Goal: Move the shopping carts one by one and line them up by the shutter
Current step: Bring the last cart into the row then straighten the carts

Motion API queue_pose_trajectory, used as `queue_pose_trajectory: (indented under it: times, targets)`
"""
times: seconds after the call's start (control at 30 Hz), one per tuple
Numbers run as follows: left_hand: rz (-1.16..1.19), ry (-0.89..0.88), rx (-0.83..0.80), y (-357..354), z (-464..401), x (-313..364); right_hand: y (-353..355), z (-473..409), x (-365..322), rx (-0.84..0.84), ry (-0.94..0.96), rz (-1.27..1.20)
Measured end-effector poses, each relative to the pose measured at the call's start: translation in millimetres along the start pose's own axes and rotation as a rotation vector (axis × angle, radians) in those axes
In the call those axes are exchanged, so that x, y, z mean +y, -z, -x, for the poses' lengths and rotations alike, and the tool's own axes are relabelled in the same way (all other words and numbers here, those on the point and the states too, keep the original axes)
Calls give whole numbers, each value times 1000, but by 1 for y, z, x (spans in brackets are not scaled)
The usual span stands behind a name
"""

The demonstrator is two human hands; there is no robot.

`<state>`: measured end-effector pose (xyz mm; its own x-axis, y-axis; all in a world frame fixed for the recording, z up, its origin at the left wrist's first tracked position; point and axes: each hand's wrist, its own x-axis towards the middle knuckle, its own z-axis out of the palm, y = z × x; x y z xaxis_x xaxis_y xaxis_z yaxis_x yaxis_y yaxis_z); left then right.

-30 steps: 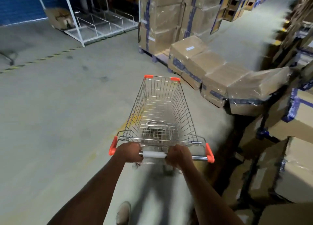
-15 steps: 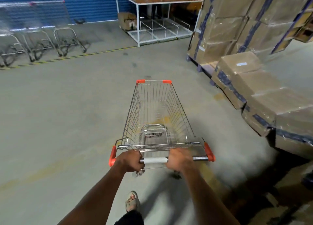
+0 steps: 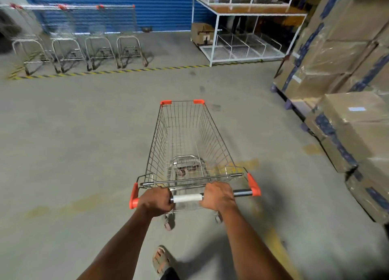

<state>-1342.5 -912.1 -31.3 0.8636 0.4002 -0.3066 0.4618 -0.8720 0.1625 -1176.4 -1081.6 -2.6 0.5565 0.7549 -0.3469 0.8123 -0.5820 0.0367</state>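
an empty shopping cart [image 3: 185, 145] rolls over the concrete floor [image 3: 84, 132], its handle [image 3: 186, 198] clamped by the left hand [image 3: 155, 199] and the right hand [image 3: 219, 196], fingers curled round the bar. within the last second the view has swung off the stacked cardboard boxes [image 3: 347, 119], now to the right of the hands, onto the blue shutter [image 3: 109, 8] far ahead. four parked carts [image 3: 77, 46] already stand in line there, ahead and left, so this one likely still has open floor to cross.
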Motion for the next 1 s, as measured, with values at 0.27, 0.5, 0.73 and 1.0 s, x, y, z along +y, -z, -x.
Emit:
queue_pose_trajectory:
  times: [0.27, 0.5, 0.73, 1.0]
  targets:
    - [20, 54, -7, 40, -84, -83, 50, -125, -34, -3, 23, 2]
    - [33, 94, -19, 81, -158, -160, 91, -235, -69, -15, 30, -4]
    - [-14, 93, -2, 132, -254, -233, 139, -354, -93, 7, 37, -18]
    - [-145, 236, 77, 194, -379, -323, 184, -498, -123, 57, 10, -90]
